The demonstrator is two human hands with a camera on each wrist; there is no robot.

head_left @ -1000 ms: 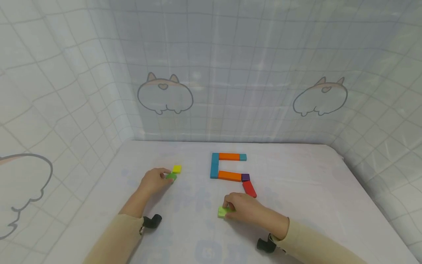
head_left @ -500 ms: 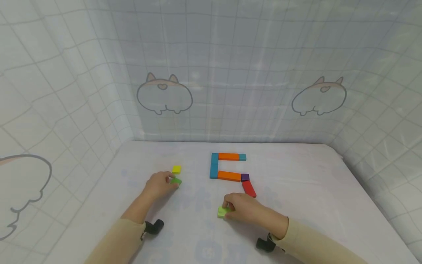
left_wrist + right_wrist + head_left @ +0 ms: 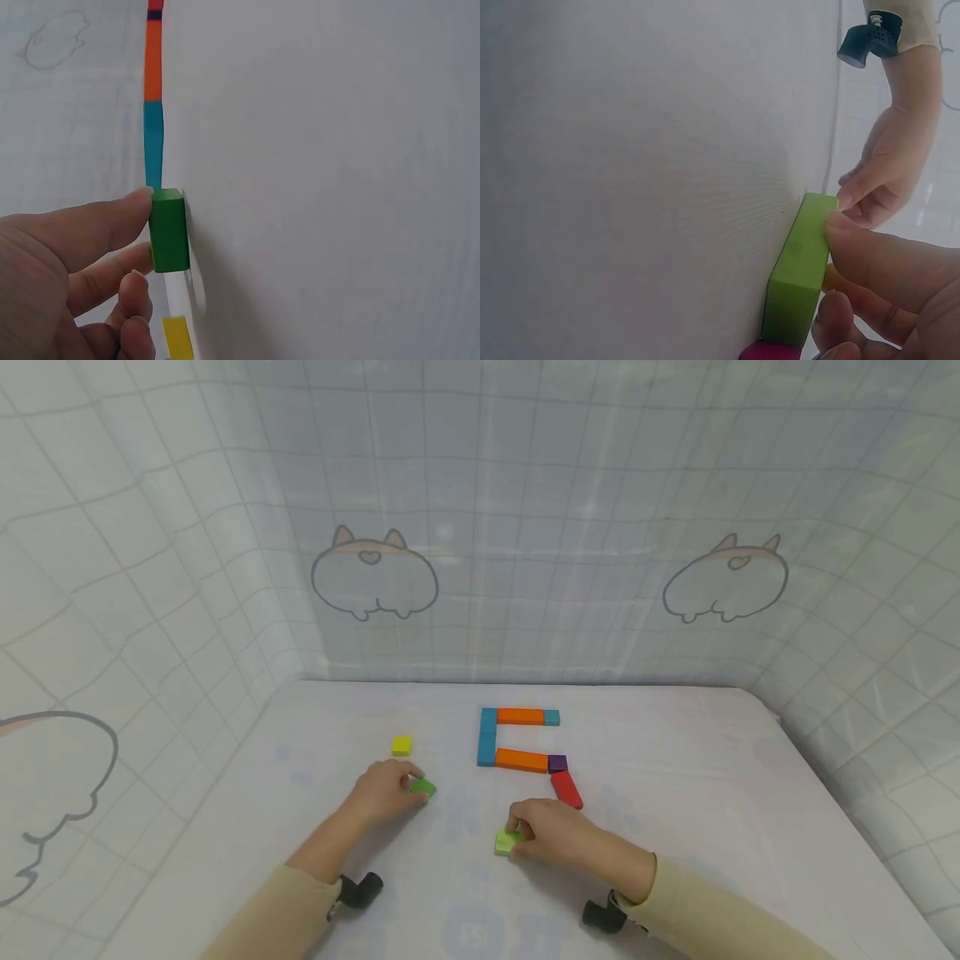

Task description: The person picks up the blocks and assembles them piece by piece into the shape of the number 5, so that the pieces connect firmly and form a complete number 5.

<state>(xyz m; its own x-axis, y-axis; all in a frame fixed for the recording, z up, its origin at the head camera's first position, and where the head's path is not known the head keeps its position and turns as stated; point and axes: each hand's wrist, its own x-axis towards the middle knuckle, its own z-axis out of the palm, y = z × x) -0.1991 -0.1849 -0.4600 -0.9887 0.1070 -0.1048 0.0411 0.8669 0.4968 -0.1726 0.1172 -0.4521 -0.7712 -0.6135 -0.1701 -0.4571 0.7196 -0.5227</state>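
My left hand [image 3: 386, 792] pinches a small green block [image 3: 423, 787] between thumb and fingers, just in front of a yellow block [image 3: 402, 746]. Whether the green block touches the table is unclear. To the right, my right hand [image 3: 553, 828] grips a lime-green block [image 3: 507, 842], with the thumb on its side in the right wrist view. Against that block's near end in the same view is a magenta piece [image 3: 771, 351], mostly cut off by the frame. Just beyond the right hand lies a red block [image 3: 567, 790].
Farther back, blue blocks [image 3: 487, 737], a rear orange block [image 3: 521, 717], a small teal block [image 3: 552, 717], a front orange block [image 3: 522, 761] and a purple block [image 3: 558, 764] form an angular outline. All lie on a white-covered table [image 3: 675, 760] with tiled-pattern sheeting [image 3: 540, 635] around it.
My left hand has carried the green block rightward and toward me, away from the yellow block. The right hand and the lime-green block stay put.
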